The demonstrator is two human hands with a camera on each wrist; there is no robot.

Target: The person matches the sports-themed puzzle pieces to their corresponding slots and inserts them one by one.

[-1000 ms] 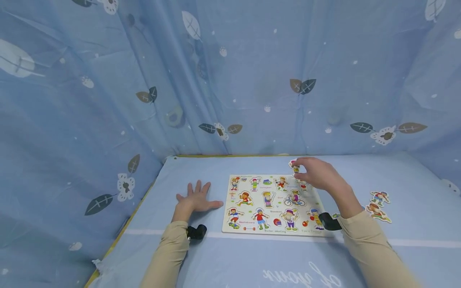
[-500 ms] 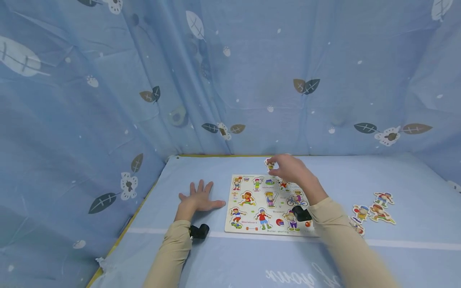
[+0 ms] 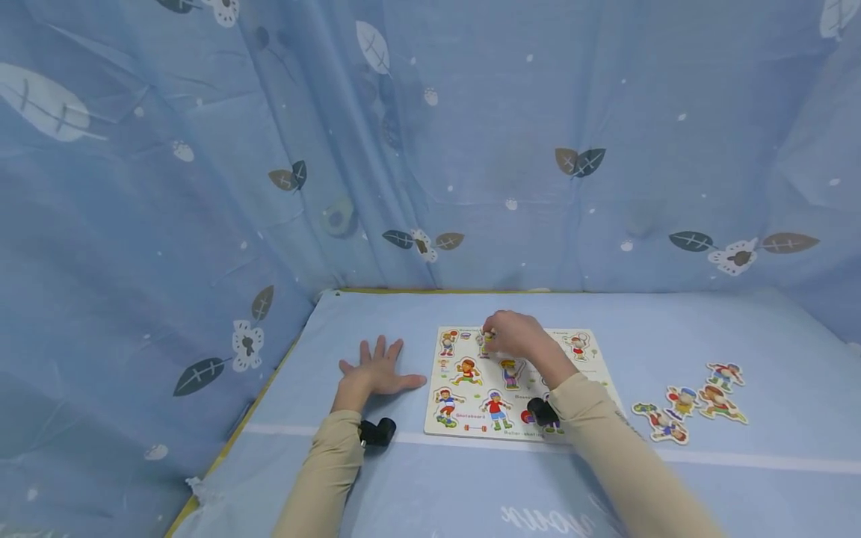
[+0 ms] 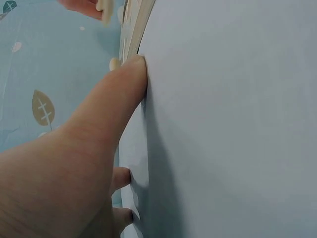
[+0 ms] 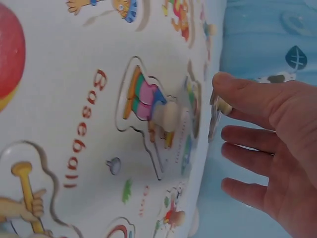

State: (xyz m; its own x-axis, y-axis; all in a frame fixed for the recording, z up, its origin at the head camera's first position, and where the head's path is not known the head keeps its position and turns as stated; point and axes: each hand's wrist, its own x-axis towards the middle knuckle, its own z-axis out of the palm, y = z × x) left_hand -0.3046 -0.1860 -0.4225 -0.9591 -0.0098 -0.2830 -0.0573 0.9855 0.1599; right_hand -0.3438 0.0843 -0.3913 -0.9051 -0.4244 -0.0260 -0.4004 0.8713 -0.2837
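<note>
My right hand [image 3: 518, 335] is over the back-left part of a wooden peg puzzle board [image 3: 491, 379] with printed sports figures. Between thumb and fingertips it pinches a thin puzzle piece [image 5: 214, 119] by its knob. The right wrist view shows this piece edge-on, close to the board's surface; whether it touches the board I cannot tell. My left hand [image 3: 377, 373] lies with fingers spread on the table, left of the board. In the left wrist view its thumb [image 4: 116, 89] points at the board's edge [image 4: 141, 25], and contact there is unclear.
Several loose figure pieces [image 3: 722, 403] lie on the blue tablecloth [image 3: 753, 493] right of the board. Knobbed pieces such as the baseball figure [image 5: 148, 101] sit in the board. A blue patterned curtain [image 3: 484, 112] hangs behind and to the left.
My right hand has carried the puzzle piece left, then down towards the board. The board's right side and the loose pieces there have come into view. The left hand has stayed put.
</note>
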